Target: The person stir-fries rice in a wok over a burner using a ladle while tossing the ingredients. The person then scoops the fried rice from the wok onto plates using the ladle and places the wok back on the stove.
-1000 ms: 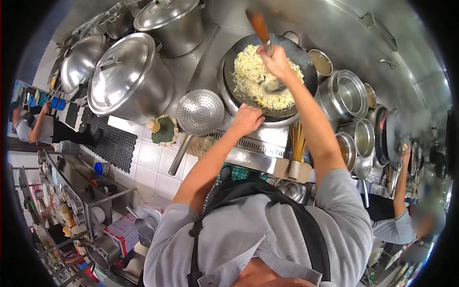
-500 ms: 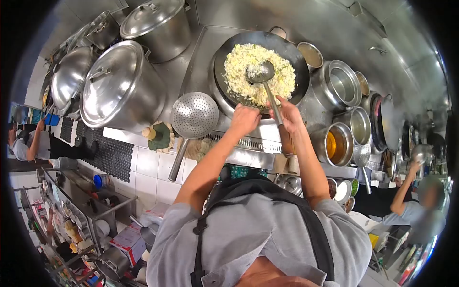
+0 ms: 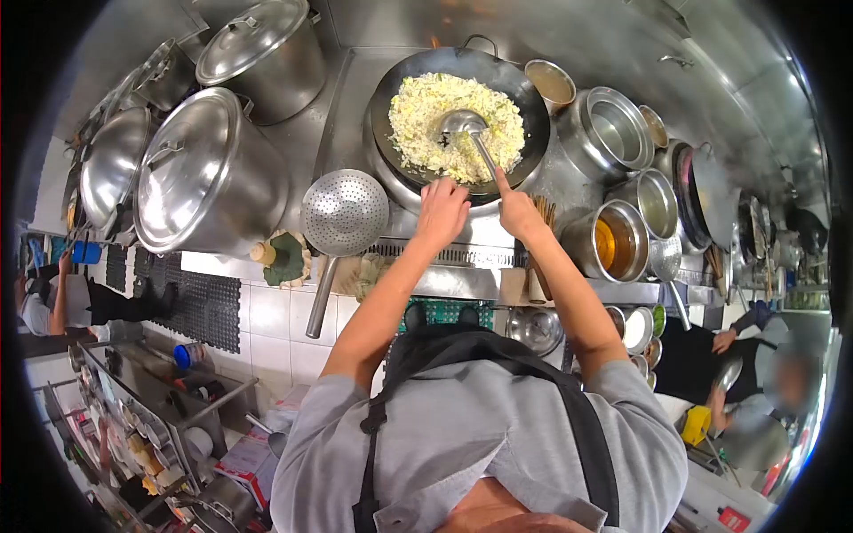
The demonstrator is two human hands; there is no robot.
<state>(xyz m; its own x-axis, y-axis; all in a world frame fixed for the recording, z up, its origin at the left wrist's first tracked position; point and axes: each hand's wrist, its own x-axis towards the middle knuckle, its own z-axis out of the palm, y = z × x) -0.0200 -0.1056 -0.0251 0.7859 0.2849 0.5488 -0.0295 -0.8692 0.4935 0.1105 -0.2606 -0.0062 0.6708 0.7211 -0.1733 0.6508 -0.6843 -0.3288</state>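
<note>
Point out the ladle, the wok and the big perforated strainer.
Ladle (image 3: 462, 122): head view, on its bowl.
Wok (image 3: 536, 133): head view, on the bare inner wall beside the food.
Perforated strainer (image 3: 345, 213): head view, on its hole-covered bowl.

There is just one view, the head view. It looks from the top of the person's head, forward and down, so the person's own gray shirt (image 3: 480, 417) and black apron straps (image 3: 586, 435) fill the bottom, very near. Both arms reach up the picture, and the left hand (image 3: 442, 213), the right hand (image 3: 522, 211), the ladle (image 3: 464, 123) and the wok (image 3: 535, 133) sit above the middle — a bit farther off. The metal wall (image 3: 569, 28) runs across the top.

The view is round and very wide, with black corners, and it bends things near its sides. It takes in shelves (image 3: 133, 422) at the lower left, floor tiles (image 3: 268, 315) and a co-worker at the left edge (image 3: 60, 306) — and another person at the right edge (image 3: 769, 360), both farther away.
</note>
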